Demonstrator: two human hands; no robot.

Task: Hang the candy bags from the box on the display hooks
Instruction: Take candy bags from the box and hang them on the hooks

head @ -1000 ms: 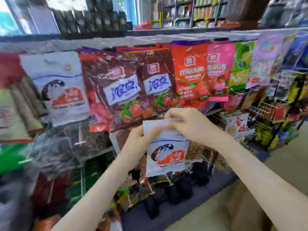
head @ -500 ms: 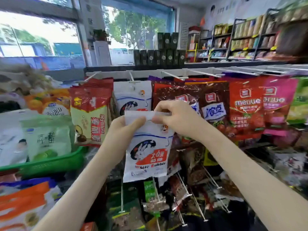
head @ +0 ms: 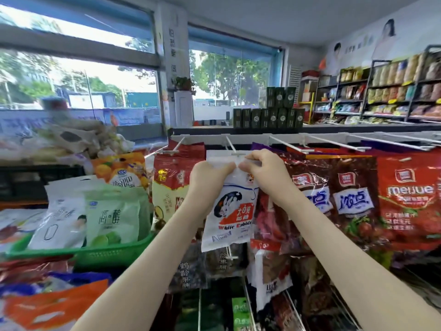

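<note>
Hands meet at the top edge of a White Rabbit candy bag near the middle of the view. The left hand pinches the bag's upper left corner, thumb and fingers curled onto the clear header strip. The right hand pinches the same strip just at 3 o'clock of the left, its fingers bent down over the plastic. The bag hangs upright beneath both hands with its rabbit print facing the camera.

The header lies right at the tip of a white display hook, at 12 o'clock from the hands; whether the hole is already over the tip cannot be told. At 9 o'clock of the bag, a red-and-cream snack bag hangs from the neighbouring hook. At 3 o'clock hang dark brown bags with blue-and-white labels, then a red Meijue bag. A green basket at 8 o'clock holds pale green and white pouches. Dark green boxes are stacked at 1 o'clock, behind the rack.
</note>
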